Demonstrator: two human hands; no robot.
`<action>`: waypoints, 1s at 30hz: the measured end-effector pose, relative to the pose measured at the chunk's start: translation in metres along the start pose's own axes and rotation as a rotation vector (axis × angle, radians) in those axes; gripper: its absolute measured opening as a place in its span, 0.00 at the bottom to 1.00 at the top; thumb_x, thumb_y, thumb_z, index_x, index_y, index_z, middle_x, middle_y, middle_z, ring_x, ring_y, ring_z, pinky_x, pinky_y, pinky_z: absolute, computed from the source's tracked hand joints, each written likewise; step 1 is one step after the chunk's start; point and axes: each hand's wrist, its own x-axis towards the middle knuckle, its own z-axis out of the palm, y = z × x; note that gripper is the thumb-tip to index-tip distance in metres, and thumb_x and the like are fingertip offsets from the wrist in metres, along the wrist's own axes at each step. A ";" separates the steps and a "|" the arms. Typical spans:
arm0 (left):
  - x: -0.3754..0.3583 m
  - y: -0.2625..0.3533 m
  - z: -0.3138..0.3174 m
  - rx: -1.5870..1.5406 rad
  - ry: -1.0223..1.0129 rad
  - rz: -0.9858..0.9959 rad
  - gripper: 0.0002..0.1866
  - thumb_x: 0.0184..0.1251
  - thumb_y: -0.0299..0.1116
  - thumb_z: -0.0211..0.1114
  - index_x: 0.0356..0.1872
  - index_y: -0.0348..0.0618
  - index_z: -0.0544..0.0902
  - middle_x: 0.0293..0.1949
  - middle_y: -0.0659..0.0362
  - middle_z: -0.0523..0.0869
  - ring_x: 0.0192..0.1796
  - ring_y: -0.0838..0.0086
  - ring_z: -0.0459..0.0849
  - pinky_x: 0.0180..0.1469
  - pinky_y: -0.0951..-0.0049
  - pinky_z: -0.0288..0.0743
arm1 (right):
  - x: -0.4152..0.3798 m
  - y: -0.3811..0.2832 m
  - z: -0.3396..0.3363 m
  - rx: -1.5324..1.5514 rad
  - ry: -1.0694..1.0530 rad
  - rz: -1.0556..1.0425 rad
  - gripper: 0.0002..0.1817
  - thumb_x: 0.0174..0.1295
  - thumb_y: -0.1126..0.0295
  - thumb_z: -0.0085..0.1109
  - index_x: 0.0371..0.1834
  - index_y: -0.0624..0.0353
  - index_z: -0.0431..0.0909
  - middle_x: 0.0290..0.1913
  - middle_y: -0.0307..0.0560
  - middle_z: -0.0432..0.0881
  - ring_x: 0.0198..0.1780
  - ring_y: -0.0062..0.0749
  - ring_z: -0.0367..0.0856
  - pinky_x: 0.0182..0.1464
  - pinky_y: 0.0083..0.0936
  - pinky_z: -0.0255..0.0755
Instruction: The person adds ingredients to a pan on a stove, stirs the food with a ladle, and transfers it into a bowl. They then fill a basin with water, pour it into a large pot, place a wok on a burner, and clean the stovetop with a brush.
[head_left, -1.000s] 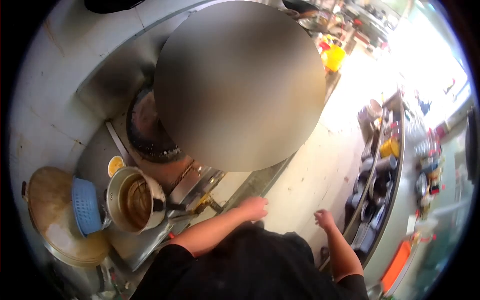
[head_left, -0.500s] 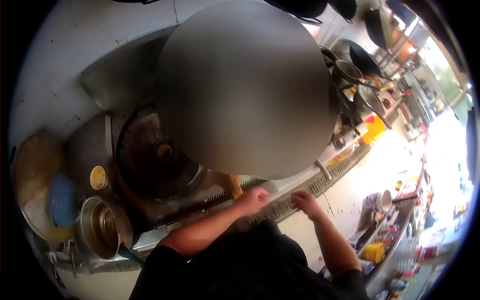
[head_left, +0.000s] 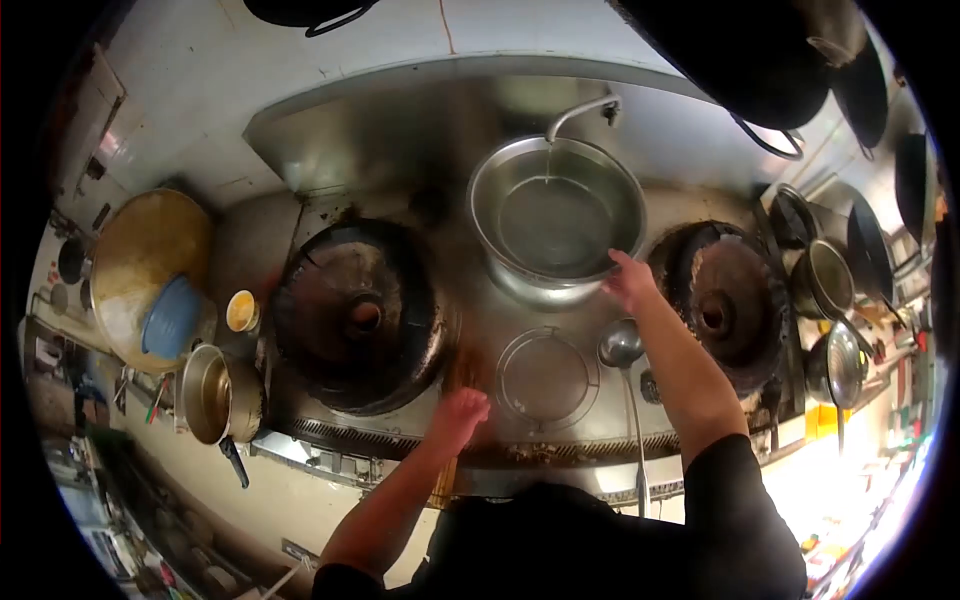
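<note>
Fingers of the person's bare right hand point(head_left: 628, 283) are reaching to the near right edge of a large, round, silver metal basin point(head_left: 492, 232), appearing to be touching its rim with a narrow bend; whether they are really gripping it, I cannot tell. Half a second ago both hands were hanging close together by the front edge; now the right one is extending forward to the basin while the left hand point(head_left: 460, 415) is staying low and well apart, which suggests the work is now centring on the basin. Just beyond the right fingers, clear water point(head_left: 560, 225) is lying inside it, and a thin stream is falling from a bent, grey metal tap point(head_left: 580, 108) behind. Left fingers are curling loosely inward, showing no held object, though how tightly they are closing is unclear. Between the hands, a flat, round, wire-rimmed metal strainer point(head_left: 548, 380) is resting on the steel worktop point(head_left: 612, 425). Just below the right fingers, a long-handled, round-bowled metal ladle point(head_left: 622, 345) is lying, and a blackened, round wok burner point(head_left: 715, 275) is sitting to their right.
</note>
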 end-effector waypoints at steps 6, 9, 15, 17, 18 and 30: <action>0.061 0.025 0.030 -0.086 0.073 -0.044 0.12 0.58 0.35 0.62 0.37 0.38 0.76 0.27 0.60 0.81 0.29 0.79 0.78 0.32 0.79 0.71 | 0.031 -0.009 -0.012 -0.104 0.079 -0.026 0.14 0.50 0.66 0.61 0.36 0.62 0.75 0.26 0.42 0.72 0.26 0.28 0.71 0.26 0.27 0.71; 0.109 0.051 0.032 -0.133 0.134 -0.016 0.13 0.57 0.37 0.64 0.38 0.39 0.76 0.29 0.60 0.80 0.30 0.78 0.78 0.32 0.79 0.71 | 0.030 -0.024 -0.016 -0.044 0.089 -0.053 0.15 0.49 0.67 0.61 0.38 0.62 0.73 0.27 0.41 0.72 0.26 0.27 0.71 0.24 0.26 0.70; 0.211 0.102 0.025 -0.324 0.281 -0.055 0.15 0.52 0.39 0.68 0.36 0.41 0.77 0.35 0.61 0.79 0.38 0.76 0.77 0.34 0.74 0.71 | 0.063 -0.071 -0.032 -0.265 0.009 -0.038 0.10 0.48 0.70 0.61 0.33 0.55 0.72 0.24 0.34 0.68 0.23 0.21 0.67 0.22 0.22 0.62; 0.233 0.103 0.024 -0.348 0.298 -0.056 0.15 0.51 0.38 0.68 0.36 0.42 0.77 0.35 0.61 0.80 0.39 0.75 0.77 0.35 0.73 0.71 | 0.084 -0.076 -0.036 -0.321 -0.020 -0.045 0.11 0.47 0.71 0.60 0.34 0.55 0.72 0.24 0.35 0.69 0.23 0.21 0.67 0.22 0.22 0.62; 0.234 0.110 0.030 -0.364 0.335 -0.065 0.13 0.49 0.34 0.66 0.36 0.41 0.78 0.35 0.60 0.80 0.38 0.75 0.77 0.34 0.74 0.71 | 0.094 -0.074 -0.038 -0.370 -0.038 -0.042 0.11 0.46 0.72 0.60 0.34 0.56 0.73 0.25 0.35 0.70 0.22 0.21 0.67 0.22 0.21 0.61; 0.230 0.131 0.043 -0.378 0.507 -0.055 0.08 0.44 0.23 0.61 0.29 0.36 0.77 0.25 0.55 0.78 0.24 0.69 0.76 0.25 0.70 0.71 | 0.097 -0.084 -0.039 -0.402 -0.002 -0.036 0.05 0.41 0.77 0.58 0.22 0.61 0.72 0.19 0.41 0.67 0.16 0.24 0.62 0.17 0.26 0.53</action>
